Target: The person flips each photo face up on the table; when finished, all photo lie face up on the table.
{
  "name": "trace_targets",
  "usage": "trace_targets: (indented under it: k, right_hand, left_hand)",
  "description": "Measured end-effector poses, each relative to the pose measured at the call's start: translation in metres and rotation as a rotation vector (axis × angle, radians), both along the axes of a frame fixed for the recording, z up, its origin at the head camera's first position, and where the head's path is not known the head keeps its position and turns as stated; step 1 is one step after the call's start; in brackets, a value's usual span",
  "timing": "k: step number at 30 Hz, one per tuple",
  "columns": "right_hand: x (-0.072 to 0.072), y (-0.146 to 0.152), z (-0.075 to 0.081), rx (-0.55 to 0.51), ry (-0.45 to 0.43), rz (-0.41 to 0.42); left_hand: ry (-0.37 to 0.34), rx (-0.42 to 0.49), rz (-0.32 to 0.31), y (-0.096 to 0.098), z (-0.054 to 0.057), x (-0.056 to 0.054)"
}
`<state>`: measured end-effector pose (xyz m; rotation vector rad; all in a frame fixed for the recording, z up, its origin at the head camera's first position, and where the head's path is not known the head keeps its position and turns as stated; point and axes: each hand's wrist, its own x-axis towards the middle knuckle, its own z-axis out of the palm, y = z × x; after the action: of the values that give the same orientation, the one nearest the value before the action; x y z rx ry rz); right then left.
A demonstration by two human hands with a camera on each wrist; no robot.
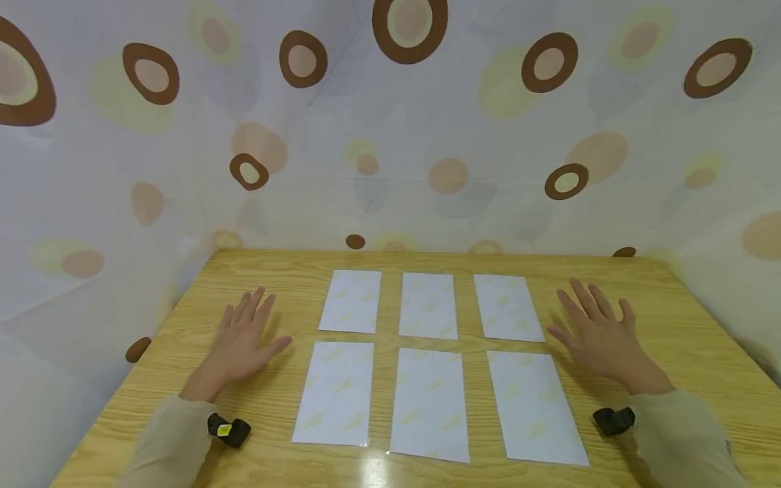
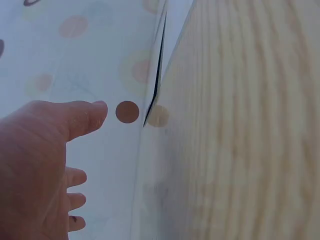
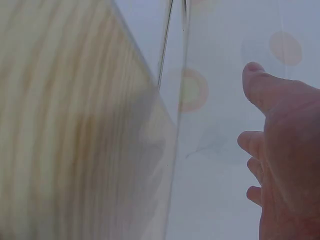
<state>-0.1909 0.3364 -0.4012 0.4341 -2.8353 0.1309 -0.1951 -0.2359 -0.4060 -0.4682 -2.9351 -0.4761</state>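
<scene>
Several white rectangular cards with faint yellow marks lie flat in two rows of three. The far row has a left card (image 1: pixel 350 301), a middle card (image 1: pixel 428 306) and a right card (image 1: pixel 509 308). In the near row are a left card (image 1: pixel 335 393), a middle card (image 1: pixel 430 405) and a right card (image 1: pixel 537 407). My left hand (image 1: pixel 241 342) is left of the cards, fingers extended, thumb toward them, holding nothing. To their right, my right hand (image 1: pixel 601 339) has its fingers spread and also holds nothing. Each wrist view shows the hand's thumb and some fingertips.
The cards lie on a wood-grain table (image 1: pixel 274 420). Behind and beside it hangs a pale sheet (image 1: pixel 415 217) with brown, peach and yellow spots. A small black device sits at the left wrist (image 1: pixel 228 430) and another at the right wrist (image 1: pixel 613 421).
</scene>
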Motion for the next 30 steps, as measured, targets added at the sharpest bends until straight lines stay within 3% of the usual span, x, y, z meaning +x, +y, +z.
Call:
trace_targets:
  k: [5, 10, 14, 21, 25, 30]
  right_hand:
    - [-0.007, -0.012, 0.005, -0.021, -0.104, 0.0]
    - [-0.016, -0.032, 0.007, -0.058, -0.171, 0.027]
    - [-0.023, -0.047, 0.009, -0.095, -0.222, 0.046]
    - [-0.04, -0.081, 0.011, -0.221, -0.306, 0.15]
    - [-0.052, -0.104, 0.009, -0.254, -0.309, 0.213]
    - [-0.063, -0.132, 0.001, -0.29, -0.376, 0.269]
  left_hand:
    - [-0.031, 0.027, -0.025, 0.015, -0.007, -0.015]
    - [-0.029, 0.047, -0.039, 0.024, -0.011, -0.022]
    - [-0.045, 0.082, -0.088, 0.03, -0.016, -0.03]
    - [-0.074, 0.107, -0.139, 0.039, -0.015, -0.046]
    - [-0.086, 0.123, -0.147, 0.044, -0.016, -0.054]
    - [-0.138, 0.153, -0.134, 0.047, -0.02, -0.057]
